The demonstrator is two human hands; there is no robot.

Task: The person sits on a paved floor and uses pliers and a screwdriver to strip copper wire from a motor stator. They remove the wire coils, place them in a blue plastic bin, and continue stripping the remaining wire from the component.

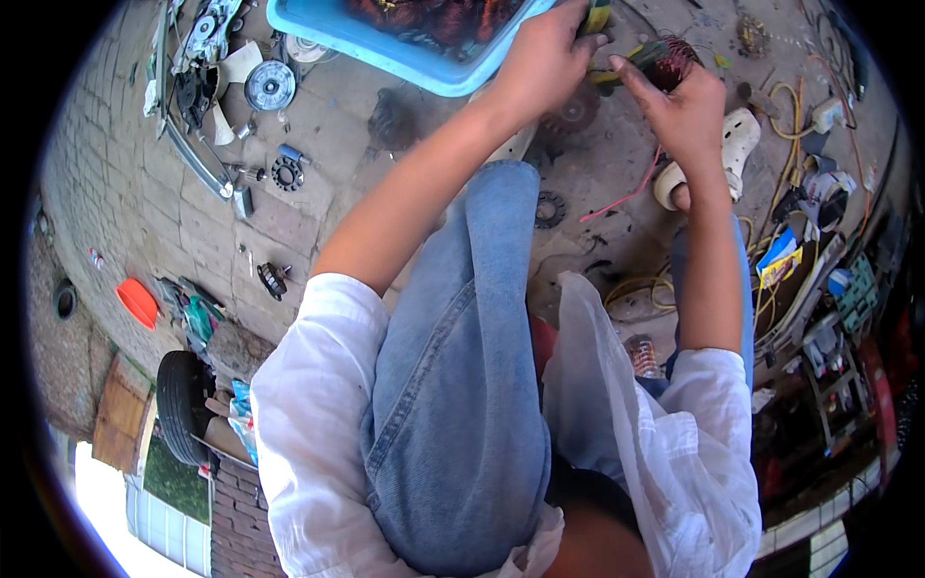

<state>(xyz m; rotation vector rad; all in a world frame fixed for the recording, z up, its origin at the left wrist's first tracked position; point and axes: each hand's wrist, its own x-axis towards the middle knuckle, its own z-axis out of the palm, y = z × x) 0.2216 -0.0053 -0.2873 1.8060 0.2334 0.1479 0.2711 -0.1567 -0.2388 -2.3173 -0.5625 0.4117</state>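
My left hand (540,63) is closed on a yellow-and-dark object (597,17), partly hidden by the fingers, just right of a light-blue plastic tub (366,46) holding dark reddish coiled parts. My right hand (689,111) grips a dark bundle with thin frayed wires (665,60) and a yellow-green section. My two thumbs point toward each other, a short gap apart. A red wire (621,202) lies on the paving below, near a dark toothed ring (547,210).
Metal parts and discs (270,85) lie at upper left. An orange dish (137,302) and a tyre (178,405) are farther left. Yellow cords (785,135), tools and scrap (848,299) crowd the right. My legs and pale shoe (732,149) fill the middle.
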